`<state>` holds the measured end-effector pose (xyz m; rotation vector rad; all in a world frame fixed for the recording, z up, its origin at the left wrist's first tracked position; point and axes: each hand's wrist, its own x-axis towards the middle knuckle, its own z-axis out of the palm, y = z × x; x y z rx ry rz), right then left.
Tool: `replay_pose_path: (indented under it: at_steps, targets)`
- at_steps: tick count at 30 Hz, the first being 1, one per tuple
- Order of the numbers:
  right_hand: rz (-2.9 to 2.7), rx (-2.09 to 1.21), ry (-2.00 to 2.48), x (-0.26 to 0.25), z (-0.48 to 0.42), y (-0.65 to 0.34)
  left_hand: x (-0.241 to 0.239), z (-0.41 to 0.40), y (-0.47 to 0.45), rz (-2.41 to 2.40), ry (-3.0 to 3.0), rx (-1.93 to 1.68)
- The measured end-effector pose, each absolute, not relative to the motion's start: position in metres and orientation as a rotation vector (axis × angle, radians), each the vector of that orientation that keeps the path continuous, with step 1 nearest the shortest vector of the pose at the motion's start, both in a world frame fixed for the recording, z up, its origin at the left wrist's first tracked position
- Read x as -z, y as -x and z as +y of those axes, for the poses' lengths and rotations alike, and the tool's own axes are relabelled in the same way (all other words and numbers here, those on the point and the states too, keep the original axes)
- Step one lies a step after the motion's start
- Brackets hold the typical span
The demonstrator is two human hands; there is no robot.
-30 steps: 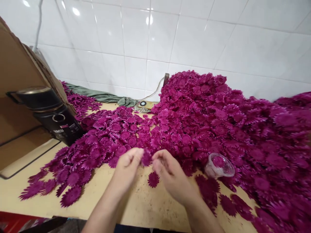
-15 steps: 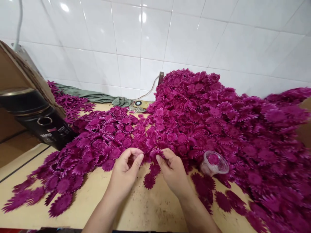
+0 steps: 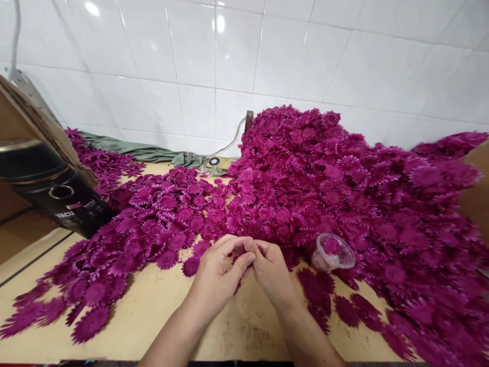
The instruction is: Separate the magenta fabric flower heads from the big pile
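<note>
My left hand [image 3: 223, 270] and my right hand [image 3: 272, 270] meet at the fingertips above the front of the table. Both are closed in a pinch, thumbs against forefingers. Between them, the fingers mostly hide a magenta artificial flower layer, which half a second ago showed in my right hand; whether my left fingers grip it too, I cannot make out. A little magenta shows below the joined hands. Behind them spreads a loose heap of toothed, round magenta flower pieces [image 3: 153, 214]. To the right of my right hand stands a clear plastic cup [image 3: 346, 257] with a magenta piece at it.
A much taller pile of magenta flowers [image 3: 305, 168] fills the right side against the tiled wall [image 3: 198, 61]. At left a black bottle [image 3: 57, 188] leans by a cardboard box [image 3: 38, 127]. Green cloth [image 3: 141, 149] and a small yellow device [image 3: 219, 162] lie at the back.
My left hand has moved right until its fingertips touch those of my right hand. The flower layer in my right fingers is now mostly covered. The view has shifted slightly.
</note>
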<state>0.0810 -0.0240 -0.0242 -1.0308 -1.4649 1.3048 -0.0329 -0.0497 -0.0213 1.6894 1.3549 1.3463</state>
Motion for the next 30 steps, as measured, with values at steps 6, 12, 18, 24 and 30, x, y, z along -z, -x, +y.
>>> replay_pose_path:
  at_steps: [6, 12, 18, 24, 30]
  targets:
    - [-1.522, -1.306, 0.968, 0.028, -0.026, -0.085, 0.016, -0.038, 0.030, 1.379, -1.342, -1.373]
    - [-1.768, -1.121, 0.947, 0.015, -0.042, -0.096, 0.009, -0.007, 0.069, 1.413, -0.824, -1.798]
    - [-1.440, -1.351, 0.962, 0.024, -0.036, -0.108, -0.008, 0.019, 0.066, 1.567, -1.361, -1.614]
    - [-1.332, -1.341, 1.030, 0.032, -0.026, -0.121, -0.007, 0.002, 0.037, 1.624, -1.794, -1.442]
    - [-1.382, -1.210, 1.085, 0.032, -0.024, -0.120, 0.007, -0.033, 0.010, 1.307, -1.847, -1.128]
